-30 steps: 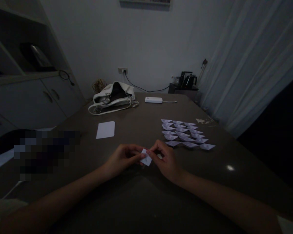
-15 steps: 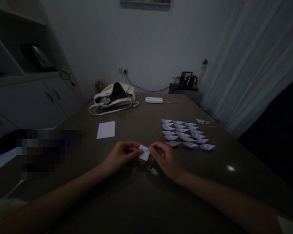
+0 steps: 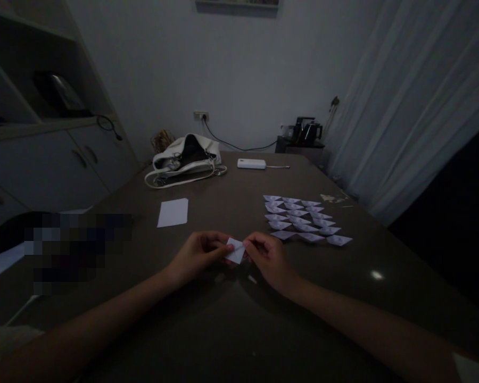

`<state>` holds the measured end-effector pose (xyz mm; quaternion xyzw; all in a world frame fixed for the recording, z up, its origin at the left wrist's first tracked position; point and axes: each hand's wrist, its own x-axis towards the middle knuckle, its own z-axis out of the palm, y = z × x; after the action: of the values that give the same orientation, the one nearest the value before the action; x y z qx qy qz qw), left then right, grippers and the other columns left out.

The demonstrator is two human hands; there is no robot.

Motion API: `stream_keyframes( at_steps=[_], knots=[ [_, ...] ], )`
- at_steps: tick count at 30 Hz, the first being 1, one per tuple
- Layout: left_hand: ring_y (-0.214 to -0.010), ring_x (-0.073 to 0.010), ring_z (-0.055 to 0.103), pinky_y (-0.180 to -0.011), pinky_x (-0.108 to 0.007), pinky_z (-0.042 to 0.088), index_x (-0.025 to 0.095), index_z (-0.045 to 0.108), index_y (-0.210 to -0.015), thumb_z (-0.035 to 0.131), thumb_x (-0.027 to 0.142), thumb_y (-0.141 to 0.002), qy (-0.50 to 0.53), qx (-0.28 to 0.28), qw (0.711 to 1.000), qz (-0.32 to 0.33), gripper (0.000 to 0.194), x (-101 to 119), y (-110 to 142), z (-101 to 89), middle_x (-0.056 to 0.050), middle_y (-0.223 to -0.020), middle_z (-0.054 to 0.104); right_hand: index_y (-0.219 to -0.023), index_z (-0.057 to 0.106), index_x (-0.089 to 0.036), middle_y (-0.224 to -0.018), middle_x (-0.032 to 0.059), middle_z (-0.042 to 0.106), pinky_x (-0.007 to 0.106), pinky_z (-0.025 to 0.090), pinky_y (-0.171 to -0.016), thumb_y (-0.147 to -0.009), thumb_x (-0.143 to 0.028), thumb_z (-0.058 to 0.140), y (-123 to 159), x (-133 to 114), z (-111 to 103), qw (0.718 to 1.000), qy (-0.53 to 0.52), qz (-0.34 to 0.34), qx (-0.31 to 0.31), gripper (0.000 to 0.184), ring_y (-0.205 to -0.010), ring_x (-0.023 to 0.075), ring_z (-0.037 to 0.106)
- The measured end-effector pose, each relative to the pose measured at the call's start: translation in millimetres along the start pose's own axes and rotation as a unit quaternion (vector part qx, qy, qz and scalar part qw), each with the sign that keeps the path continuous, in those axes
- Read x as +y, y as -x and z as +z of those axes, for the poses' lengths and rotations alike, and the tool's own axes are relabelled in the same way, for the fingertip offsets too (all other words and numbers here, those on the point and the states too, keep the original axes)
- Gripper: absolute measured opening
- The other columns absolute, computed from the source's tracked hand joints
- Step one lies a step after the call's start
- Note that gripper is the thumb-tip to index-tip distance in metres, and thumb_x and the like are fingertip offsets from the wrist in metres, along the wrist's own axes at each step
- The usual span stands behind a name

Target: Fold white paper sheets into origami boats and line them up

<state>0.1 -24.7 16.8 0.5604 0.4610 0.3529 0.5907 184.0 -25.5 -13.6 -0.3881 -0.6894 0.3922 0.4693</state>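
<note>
A small folded piece of white paper (image 3: 234, 253) is held just above the table, between my two hands. My left hand (image 3: 203, 252) pinches its left side, thumb on top and fingers behind. The thumb and fingertips of my right hand (image 3: 269, 260) close on its right corner. Beyond my right hand, several folded paper boats (image 3: 299, 220) stand in rows. To the far left of the hands lies a stack of white paper squares (image 3: 173, 213).
A white handbag (image 3: 187, 157) rests at the back left of the dark table (image 3: 239, 330). Near the back edge is a white power bank (image 3: 251, 164) with a short cable. Paper scraps (image 3: 332, 198) lie at the right edge. A black kettle (image 3: 312, 132) stands behind the table.
Both hands keep their grip and stay nearly in place. The folded paper has tilted very slightly; the other things have not moved.
</note>
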Motion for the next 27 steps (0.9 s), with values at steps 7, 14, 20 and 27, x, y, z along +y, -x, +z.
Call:
stream_keyframes(
  at_steps=[7,14,20,27],
  knots=[
    [-0.061,-0.0131,0.067,-0.06,-0.021,0.05,0.01,0.069,-0.091,0.074,0.026,-0.072,0.016,-0.006,1.0,0.001,0.026,-1.9,-0.5,-0.1,-0.006,-0.072,0.073,-0.071,0.057,-0.016,-0.061,-0.0011,0.055,0.022,0.039,-0.052,-0.089,-0.031,0.051,-0.6,0.3,-0.7,1.0,0.013,0.0,-0.004,0.024,-0.056,0.0108,0.052],
    [-0.059,-0.0117,0.066,-0.059,-0.02,0.05,0.01,0.069,-0.088,0.073,0.024,-0.072,0.029,0.013,0.999,-0.006,0.021,1.5,-0.3,0.4,-0.006,-0.071,0.073,-0.08,0.062,-0.016,-0.067,0.0009,0.059,0.021,0.041,-0.051,-0.089,-0.033,0.05,-0.7,-2.6,-1.6,1.0,-0.008,0.009,0.002,0.022,-0.057,0.0111,0.054],
    [-0.06,-0.0137,0.066,-0.059,-0.022,0.051,0.01,0.069,-0.088,0.075,0.027,-0.07,0.017,0.009,1.0,0.002,0.025,1.3,0.5,-0.1,-0.005,-0.07,0.072,-0.077,0.062,-0.016,-0.069,0.0026,0.063,0.026,0.046,-0.06,-0.084,-0.028,0.057,-0.5,1.1,-0.8,0.999,0.015,-0.009,0.028,0.014,-0.065,0.0145,0.059],
    [-0.062,-0.0139,0.066,-0.06,-0.021,0.051,0.01,0.069,-0.089,0.075,0.03,-0.07,0.021,0.0,1.0,0.01,0.028,-2.7,0.1,-0.2,-0.006,-0.074,0.073,-0.073,0.06,-0.016,-0.065,0.0005,0.059,0.023,0.041,-0.055,-0.085,-0.028,0.055,-0.3,-2.7,-1.8,0.999,0.042,-0.015,0.029,0.017,-0.06,0.0127,0.055]
  ],
)
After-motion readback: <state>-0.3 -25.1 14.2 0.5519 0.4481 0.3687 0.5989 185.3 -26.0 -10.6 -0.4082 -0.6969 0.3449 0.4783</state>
